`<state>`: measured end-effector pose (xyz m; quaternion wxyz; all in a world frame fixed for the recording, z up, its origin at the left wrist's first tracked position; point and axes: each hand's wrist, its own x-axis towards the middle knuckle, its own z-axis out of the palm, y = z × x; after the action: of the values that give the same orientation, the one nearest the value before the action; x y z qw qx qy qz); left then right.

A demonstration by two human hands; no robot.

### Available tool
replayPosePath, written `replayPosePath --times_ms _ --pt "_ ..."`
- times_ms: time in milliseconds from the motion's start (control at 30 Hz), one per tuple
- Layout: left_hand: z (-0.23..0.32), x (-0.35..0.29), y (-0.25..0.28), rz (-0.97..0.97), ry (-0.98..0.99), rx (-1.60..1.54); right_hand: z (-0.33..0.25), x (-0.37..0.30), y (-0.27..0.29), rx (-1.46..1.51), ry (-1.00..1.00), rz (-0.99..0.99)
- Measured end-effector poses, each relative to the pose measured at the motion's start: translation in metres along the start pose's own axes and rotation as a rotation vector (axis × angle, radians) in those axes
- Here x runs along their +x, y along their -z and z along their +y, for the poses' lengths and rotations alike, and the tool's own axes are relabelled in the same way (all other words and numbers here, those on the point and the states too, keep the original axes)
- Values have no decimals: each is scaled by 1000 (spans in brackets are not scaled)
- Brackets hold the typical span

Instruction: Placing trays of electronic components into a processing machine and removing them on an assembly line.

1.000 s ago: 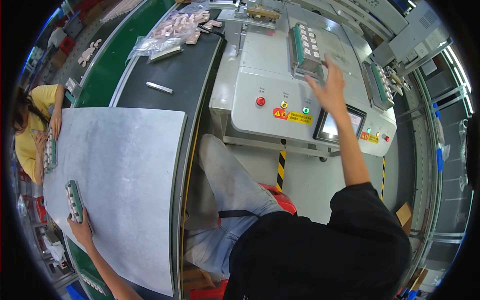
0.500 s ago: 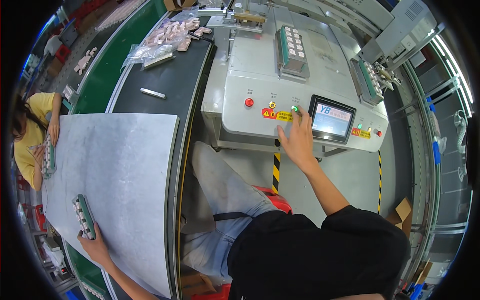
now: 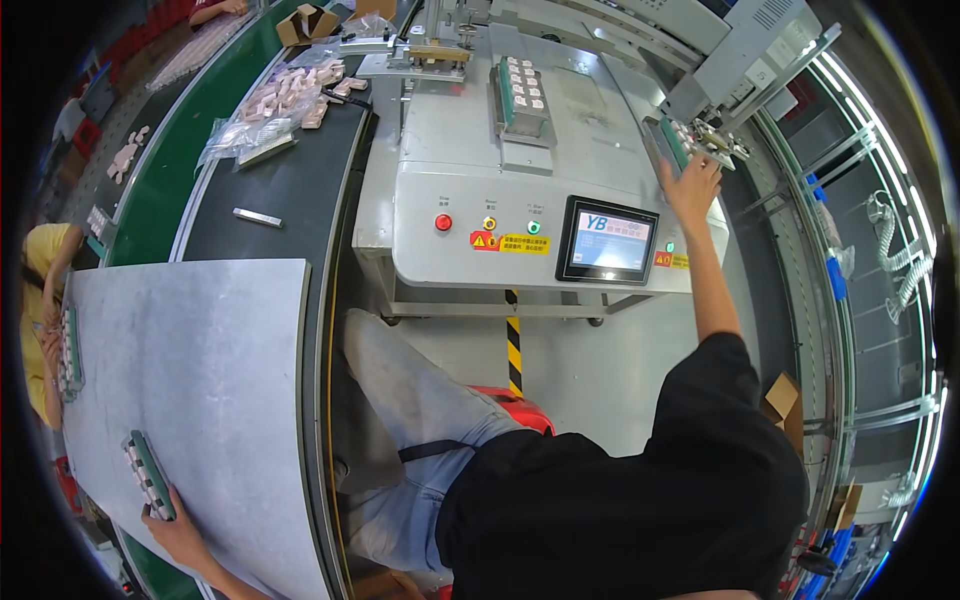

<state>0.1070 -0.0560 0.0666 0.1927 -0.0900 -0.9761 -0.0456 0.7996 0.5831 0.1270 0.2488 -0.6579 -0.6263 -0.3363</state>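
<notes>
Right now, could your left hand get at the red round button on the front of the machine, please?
Probably not without letting go: the left hand is far off on the grey sheet, holding a green tray, and the red button lies across the black belt. The right hand is nearer.

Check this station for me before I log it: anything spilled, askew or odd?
Nothing stands out. The pink parts lie heaped on clear plastic on the belt, and a green tray sits squarely on the machine.
</notes>
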Motion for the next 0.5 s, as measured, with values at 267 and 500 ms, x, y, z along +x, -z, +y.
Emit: replayPosePath --times_ms 267,500 --pt "3 -1 0 -34 31 20 59 39 -68 -148 -167 -311" --pt "3 -1 -3 -48 44 28 45 24 -62 -227 -125 -289"
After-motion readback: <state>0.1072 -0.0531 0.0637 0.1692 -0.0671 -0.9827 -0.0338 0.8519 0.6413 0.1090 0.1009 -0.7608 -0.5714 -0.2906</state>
